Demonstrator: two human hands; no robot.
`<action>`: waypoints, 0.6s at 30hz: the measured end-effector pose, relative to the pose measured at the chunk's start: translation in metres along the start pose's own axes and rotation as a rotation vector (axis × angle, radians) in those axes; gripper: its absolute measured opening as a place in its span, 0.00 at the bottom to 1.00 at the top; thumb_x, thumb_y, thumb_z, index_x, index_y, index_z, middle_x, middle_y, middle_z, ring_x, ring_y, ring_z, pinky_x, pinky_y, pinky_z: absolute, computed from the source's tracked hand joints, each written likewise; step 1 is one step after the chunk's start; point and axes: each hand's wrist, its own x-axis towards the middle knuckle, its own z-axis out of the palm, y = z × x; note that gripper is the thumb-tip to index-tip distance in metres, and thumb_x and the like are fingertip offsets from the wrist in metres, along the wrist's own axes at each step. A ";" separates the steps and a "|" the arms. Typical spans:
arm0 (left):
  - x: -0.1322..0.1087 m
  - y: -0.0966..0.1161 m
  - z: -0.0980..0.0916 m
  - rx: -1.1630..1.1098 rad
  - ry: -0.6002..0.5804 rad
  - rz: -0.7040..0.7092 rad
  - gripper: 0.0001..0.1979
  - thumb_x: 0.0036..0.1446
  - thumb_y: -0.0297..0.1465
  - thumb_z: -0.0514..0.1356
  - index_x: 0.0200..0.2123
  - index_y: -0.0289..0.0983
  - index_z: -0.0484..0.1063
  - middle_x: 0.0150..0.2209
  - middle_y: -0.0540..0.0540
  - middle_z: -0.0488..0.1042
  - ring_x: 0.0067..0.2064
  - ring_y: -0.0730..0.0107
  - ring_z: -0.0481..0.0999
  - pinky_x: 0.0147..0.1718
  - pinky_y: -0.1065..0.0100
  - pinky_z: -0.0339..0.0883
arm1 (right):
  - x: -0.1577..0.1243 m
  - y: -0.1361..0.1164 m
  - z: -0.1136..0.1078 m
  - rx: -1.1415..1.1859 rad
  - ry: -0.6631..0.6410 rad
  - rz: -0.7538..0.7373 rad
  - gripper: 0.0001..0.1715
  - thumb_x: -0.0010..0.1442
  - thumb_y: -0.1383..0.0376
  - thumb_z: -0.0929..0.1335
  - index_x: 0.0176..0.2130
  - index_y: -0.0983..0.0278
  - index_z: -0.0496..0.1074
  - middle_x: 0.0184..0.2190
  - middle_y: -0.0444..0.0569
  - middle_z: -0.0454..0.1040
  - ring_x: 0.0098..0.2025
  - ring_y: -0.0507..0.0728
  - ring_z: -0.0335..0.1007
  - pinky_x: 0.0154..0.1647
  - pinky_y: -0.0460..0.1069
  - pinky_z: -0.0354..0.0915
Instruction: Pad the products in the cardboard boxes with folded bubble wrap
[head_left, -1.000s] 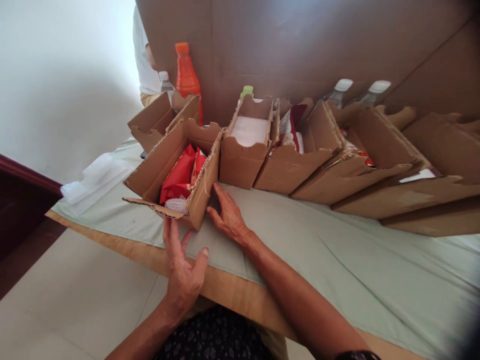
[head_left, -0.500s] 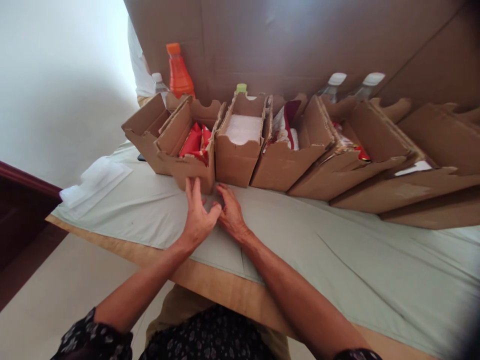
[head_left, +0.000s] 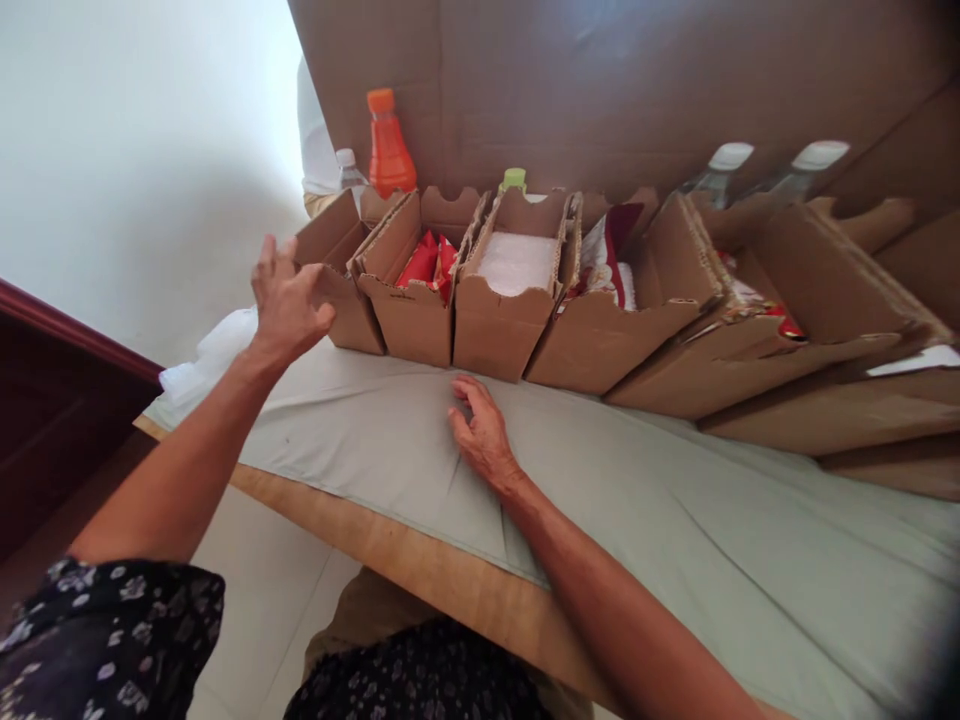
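A row of open cardboard boxes stands across the table. My left hand is raised with fingers apart at the leftmost box, its fingertips near that box's left side; whether they touch it I cannot tell. Beside it, a box has red packets inside. A box with a white item comes after it. My right hand rests on the green cloth in front of these boxes, fingers loosely curved and apart, holding nothing.
Behind the boxes are an orange bottle, a green-capped bottle and white-capped bottles against a large cardboard panel. Clear plastic wrap lies at the table's left end. Part of another person shows behind.
My left hand has moved left and up, from the front of the box with red packets to the leftmost box. My right hand stays on the cloth. The view has shifted slightly.
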 end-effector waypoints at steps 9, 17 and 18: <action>-0.036 0.043 -0.056 0.030 -0.222 0.095 0.11 0.48 0.18 0.63 0.26 0.42 0.77 0.25 0.52 0.72 0.51 0.52 0.78 0.74 0.39 0.18 | 0.004 0.000 0.000 0.074 0.053 0.040 0.25 0.58 0.67 0.65 0.54 0.61 0.75 0.60 0.56 0.73 0.52 0.60 0.75 0.59 0.60 0.73; -0.111 0.156 -0.090 -0.549 -0.169 -0.196 0.07 0.53 0.30 0.71 0.37 0.40 0.81 0.37 0.47 0.79 0.57 0.46 0.77 0.73 0.35 0.48 | 0.007 0.003 0.001 0.139 0.128 0.110 0.22 0.61 0.63 0.63 0.53 0.65 0.73 0.63 0.62 0.70 0.49 0.59 0.77 0.56 0.60 0.74; -0.115 0.156 -0.094 -0.517 -0.046 -0.135 0.09 0.55 0.33 0.71 0.40 0.40 0.81 0.42 0.47 0.80 0.59 0.46 0.77 0.73 0.37 0.52 | 0.006 0.002 -0.001 0.139 0.132 0.110 0.21 0.61 0.63 0.63 0.52 0.65 0.73 0.63 0.62 0.70 0.50 0.60 0.76 0.56 0.60 0.74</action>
